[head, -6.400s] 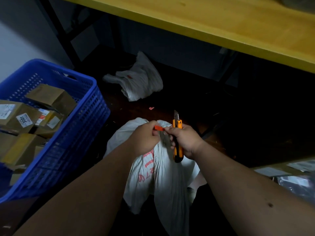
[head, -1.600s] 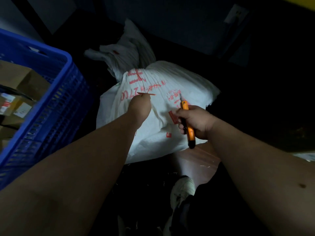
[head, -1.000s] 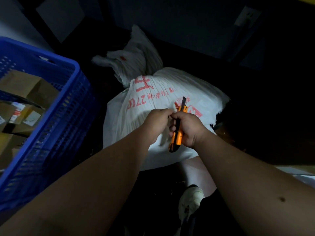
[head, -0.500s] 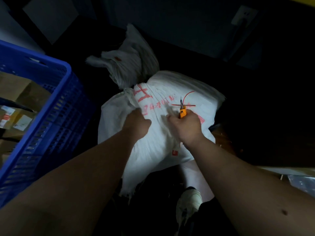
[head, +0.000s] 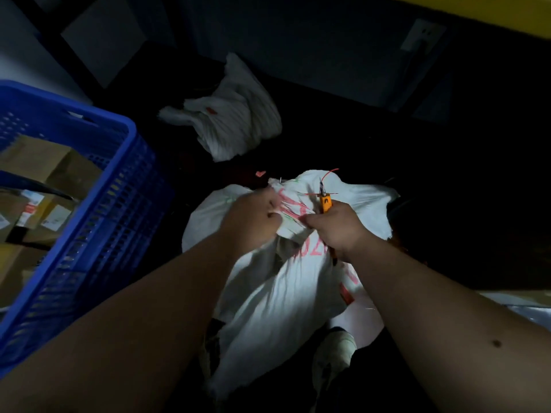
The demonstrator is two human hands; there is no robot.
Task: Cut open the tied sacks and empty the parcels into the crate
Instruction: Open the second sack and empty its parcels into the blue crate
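A white woven sack [head: 277, 293] with red print lies on the dark floor in front of me. My left hand [head: 253, 219] is clenched on a fold of its cloth near the top. My right hand [head: 337, 228] grips the sack cloth too, with an orange utility knife [head: 325, 201] held in the same fist, blade pointing away. A thin red tie [head: 329, 174] loops beside the blade. The blue plastic crate [head: 98, 204] stands at the left with cardboard parcels [head: 38, 162] inside.
A crumpled empty white sack [head: 232, 123] lies further back on the floor. A small red scrap [head: 260, 173] lies between the sacks. My shoe [head: 334, 353] shows below the sack. A yellow table edge [head: 492, 10] runs overhead at top right.
Both hands have bunched the sack's cloth together and pulled it toward me. The sack has shifted nearer and its top has lifted. The knife stays in my right hand.
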